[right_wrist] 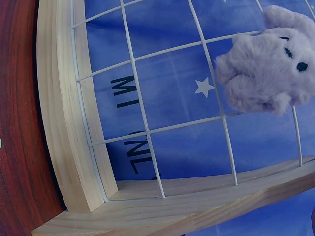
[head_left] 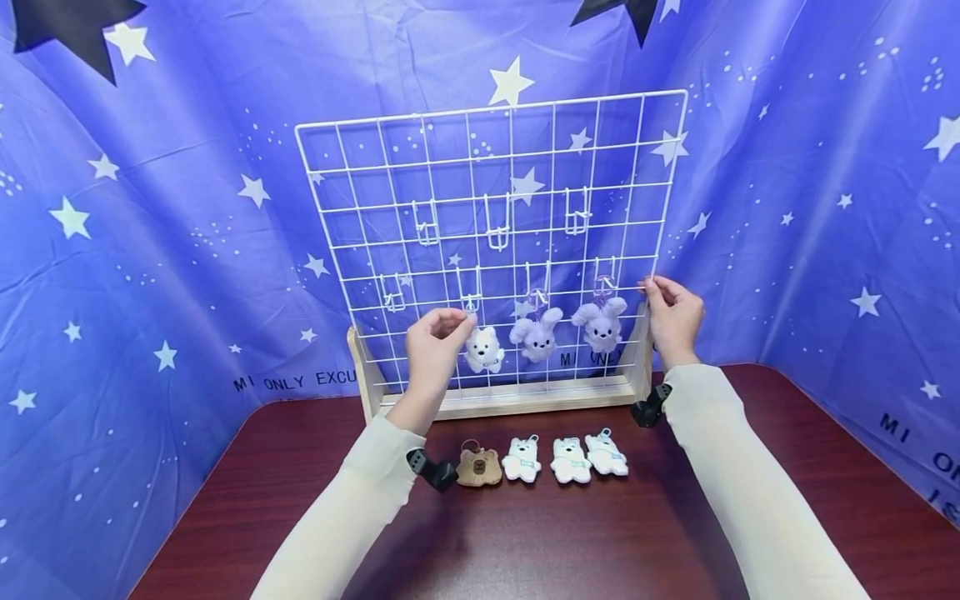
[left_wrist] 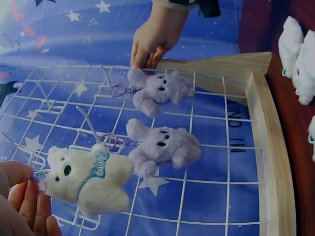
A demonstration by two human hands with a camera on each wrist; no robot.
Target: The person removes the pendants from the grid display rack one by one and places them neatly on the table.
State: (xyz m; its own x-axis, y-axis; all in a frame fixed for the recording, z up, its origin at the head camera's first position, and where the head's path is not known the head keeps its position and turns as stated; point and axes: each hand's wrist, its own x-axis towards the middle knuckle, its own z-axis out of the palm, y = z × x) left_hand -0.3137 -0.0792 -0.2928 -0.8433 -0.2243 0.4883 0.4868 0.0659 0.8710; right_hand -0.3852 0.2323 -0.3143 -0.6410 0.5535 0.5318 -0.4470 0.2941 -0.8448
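Observation:
My left hand (head_left: 435,346) pinches the ring end of a white bear plush keychain (left_wrist: 93,179) between thumb and fingers. The bear wears a blue embroidered sash and hangs in front of a white wire grid rack (head_left: 405,117), its ring close to a lower hook (head_left: 470,302). To its right, two lilac long-eared plush keychains (head_left: 536,337) dangle from hooks by purple rings; the outer one (right_wrist: 275,64) fills a corner of the right wrist view. My right hand (head_left: 675,317) grips the rack's right edge wire with thumb and fingertips.
The rack stands in a wooden base (head_left: 525,406) on a dark red table (head_left: 540,542). Before it lie a brown plush keychain (head_left: 478,468) and three white bear keychains (head_left: 572,462). Several bare hooks (head_left: 498,239) hang on the grid. A blue star-print curtain (head_left: 187,275) surrounds the table.

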